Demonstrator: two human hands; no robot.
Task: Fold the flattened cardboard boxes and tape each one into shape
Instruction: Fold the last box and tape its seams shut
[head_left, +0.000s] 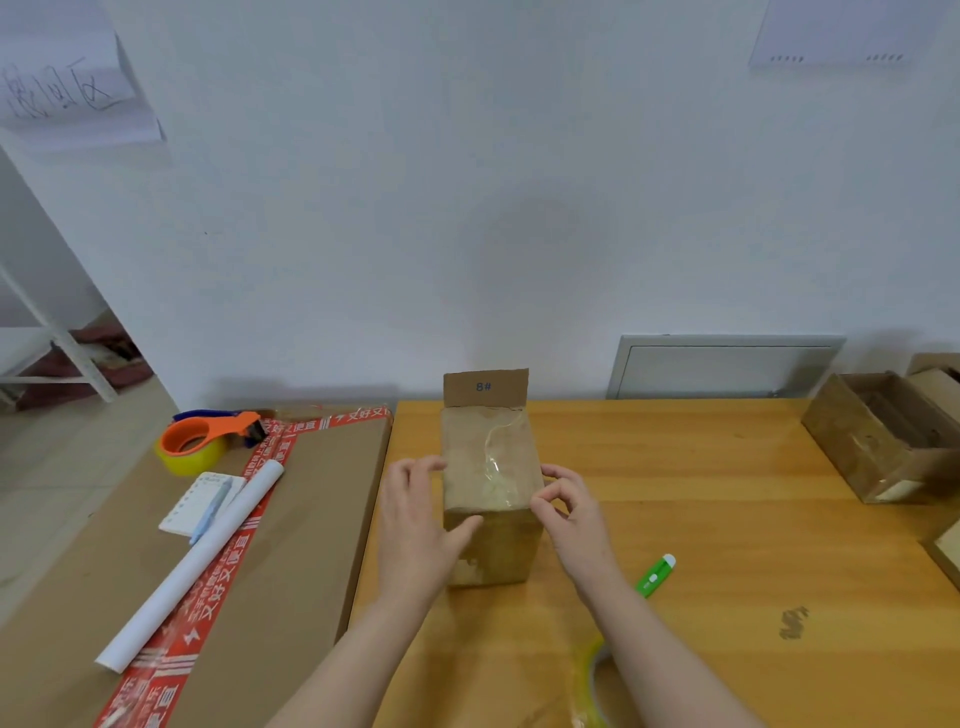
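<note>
Well to the left of the left grip, an orange tape dispenser (208, 441) rests on a flat carton (322, 519) beside the surface (727, 519). The left grip (421, 525) holds the near left corner of the cardboard box (488, 545), with the thumb across the near face and the fingers curled at the top left edge. The box stands between the two grips. It is brown and oblong, and one flap marked "8#" (485, 387) stands upright at its far end. A wrinkled strip of clear tape (493, 457) lies glossy along the top. The right grip (571, 514) pinches thumb to forefinger at the top right edge; whether it holds board or tape margin cannot be told. The box is judged light, hollow and stiff mainly at its folds, so it is best held at corners and edges, since bare panels would dent. Just right of the right grip lies a green pen-like tool (655, 574).
</note>
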